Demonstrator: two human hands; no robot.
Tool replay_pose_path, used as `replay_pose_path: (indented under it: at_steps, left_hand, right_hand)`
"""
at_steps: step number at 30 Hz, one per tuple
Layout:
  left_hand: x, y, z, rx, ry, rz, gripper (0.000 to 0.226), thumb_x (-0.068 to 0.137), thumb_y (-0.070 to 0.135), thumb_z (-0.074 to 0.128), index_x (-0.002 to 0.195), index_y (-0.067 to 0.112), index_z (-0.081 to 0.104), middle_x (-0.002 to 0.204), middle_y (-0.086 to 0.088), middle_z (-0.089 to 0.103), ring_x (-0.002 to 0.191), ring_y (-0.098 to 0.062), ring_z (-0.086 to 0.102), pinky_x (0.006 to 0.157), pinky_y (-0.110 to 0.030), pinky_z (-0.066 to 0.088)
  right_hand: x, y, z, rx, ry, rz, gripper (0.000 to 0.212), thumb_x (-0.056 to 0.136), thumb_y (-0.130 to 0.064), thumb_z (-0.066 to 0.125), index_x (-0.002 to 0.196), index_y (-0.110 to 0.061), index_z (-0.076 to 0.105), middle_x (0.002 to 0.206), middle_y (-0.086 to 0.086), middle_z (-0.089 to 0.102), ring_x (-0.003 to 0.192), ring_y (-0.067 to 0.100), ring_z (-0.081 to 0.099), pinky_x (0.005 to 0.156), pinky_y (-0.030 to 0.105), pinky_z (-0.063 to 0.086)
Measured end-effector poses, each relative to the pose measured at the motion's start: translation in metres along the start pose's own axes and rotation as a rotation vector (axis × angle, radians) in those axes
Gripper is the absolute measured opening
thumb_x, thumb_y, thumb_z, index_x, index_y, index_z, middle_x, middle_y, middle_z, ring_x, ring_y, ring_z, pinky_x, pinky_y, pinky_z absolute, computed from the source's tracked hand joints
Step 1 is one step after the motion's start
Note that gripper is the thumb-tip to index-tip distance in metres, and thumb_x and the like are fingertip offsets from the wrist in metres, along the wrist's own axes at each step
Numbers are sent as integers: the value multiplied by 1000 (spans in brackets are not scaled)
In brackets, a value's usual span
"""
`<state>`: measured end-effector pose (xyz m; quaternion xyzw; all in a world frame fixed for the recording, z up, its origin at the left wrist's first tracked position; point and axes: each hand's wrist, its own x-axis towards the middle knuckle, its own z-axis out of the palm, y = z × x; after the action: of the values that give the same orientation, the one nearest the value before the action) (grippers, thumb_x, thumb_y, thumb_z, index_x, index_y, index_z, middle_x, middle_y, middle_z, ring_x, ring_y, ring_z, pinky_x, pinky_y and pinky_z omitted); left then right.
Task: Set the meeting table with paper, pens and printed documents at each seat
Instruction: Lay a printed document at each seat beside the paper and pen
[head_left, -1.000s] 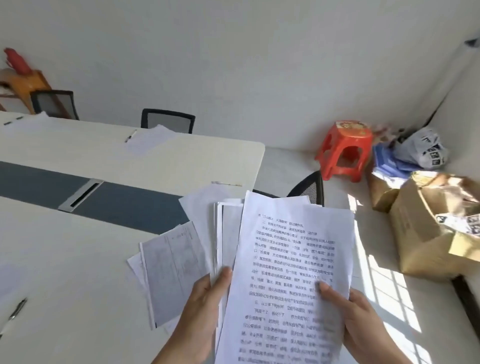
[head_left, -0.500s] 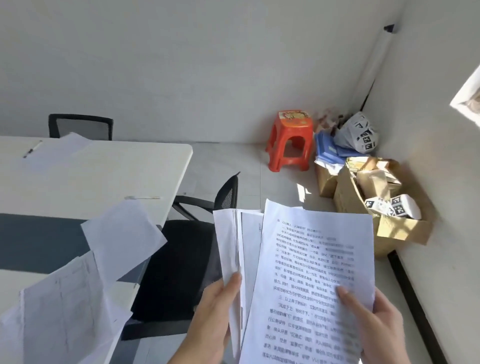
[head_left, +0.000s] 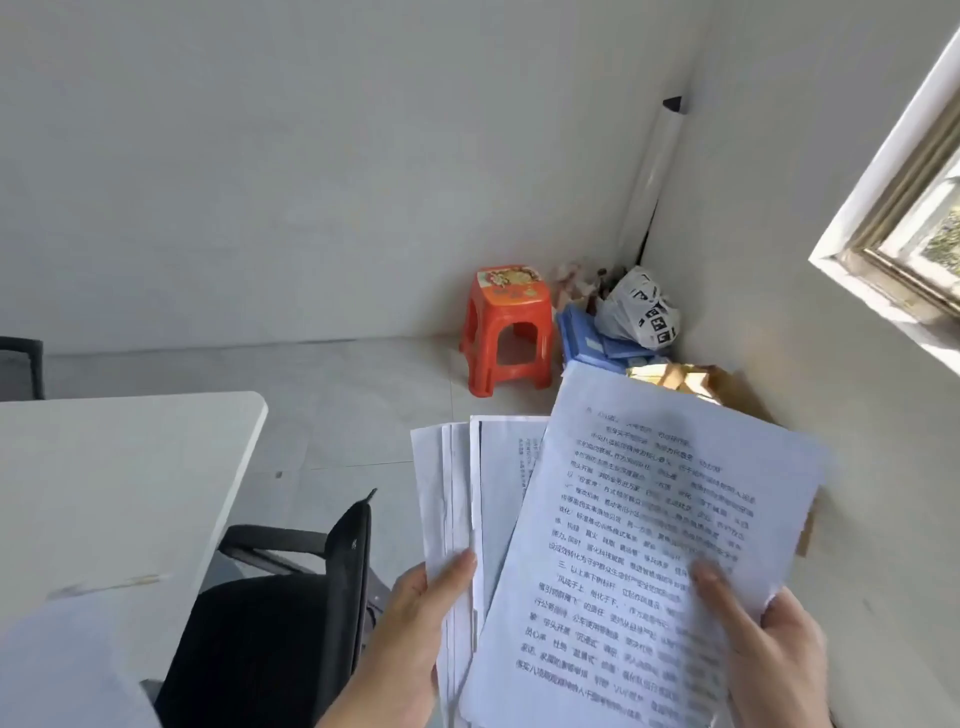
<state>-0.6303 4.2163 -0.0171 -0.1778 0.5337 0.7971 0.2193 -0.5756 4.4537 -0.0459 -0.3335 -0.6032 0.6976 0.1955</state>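
Right of the table (head_left: 104, 493), a fanned stack of white papers (head_left: 452, 499) is held near upright, and a printed sheet (head_left: 649, 519) of dense black text overlaps its front, tilted rightward.

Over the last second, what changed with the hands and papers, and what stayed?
The view swung right: the table slid to the left edge, the chair and stool came toward centre. Nothing was taken or let go: the left hand still grips the stack, the right hand the printed sheet fanned off it.
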Motion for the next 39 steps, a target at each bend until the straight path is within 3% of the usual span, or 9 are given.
replay_pose_path:
  at_steps: [5,8,14,19,24,28,32,36,39]
  left_hand:
    - [65,31,25,-37,21,27,24,78,30,69,96,16,62,94,7,72,89,-3,64,95,-33,41]
    - [105,48,27,-21,60,62,28,80,36,73,100,20,61,104,11,66,103,-3,55,103,-28,29]
    - [197,83,46,-10,190,144,50,74,46,73,116,20,63,116,7,70,113,-9,60,104,-36,38]
    - [262,117,76,3,260,219,22,92,21,56,97,8,72,95,4,77,86,1,70,80,-23,40]
    - [303,138,78,-81,439,245,18,89,19,59,74,10,65,70,8,69,57,12,61,70,-18,34]
    - [328,153,59,-107,557,172,19,86,33,67,80,16,63,82,10,61,73,3,53,86,-24,34]
    - [374,159,25,-36,674,123,83,47,74,79,111,23,66,108,10,72,106,-10,62,102,-34,42]
    - [424,217,15,-126,651,190,8,86,16,69,90,10,68,72,10,76,70,6,69,61,-5,48]
    - [471,263,-5,-124,589,254,36,72,30,81,100,12,69,90,5,78,91,-6,70,88,-21,47]
  right_hand:
    - [71,-15,32,177,-66,82,21,79,-12,66,100,-10,67,98,11,76,80,21,75,66,29,62]
    - [110,-17,50,155,-122,176,23,88,-2,62,110,-4,65,99,16,76,83,30,75,68,36,62]
    - [215,-43,108,73,-368,436,28,83,0,64,111,0,63,100,27,73,89,48,70,89,61,51]
    - [305,-77,169,10,-644,628,28,75,2,74,102,6,72,101,29,72,88,46,72,71,48,61]
    - [371,-86,233,-103,-891,734,52,52,-13,88,100,2,75,112,30,69,104,48,66,103,56,44]
    - [405,-82,293,-204,-990,690,57,50,-17,88,102,1,75,111,29,70,103,46,67,104,56,44]
    - [430,-79,360,-285,-1015,594,32,67,-11,87,94,3,76,100,30,72,94,47,70,99,58,47]
    - [458,-80,436,-376,-992,422,19,74,-2,73,91,6,76,88,26,75,82,41,73,79,41,59]
    - [479,-82,500,-408,-964,309,9,80,2,71,86,6,76,86,24,75,84,42,73,91,56,53]
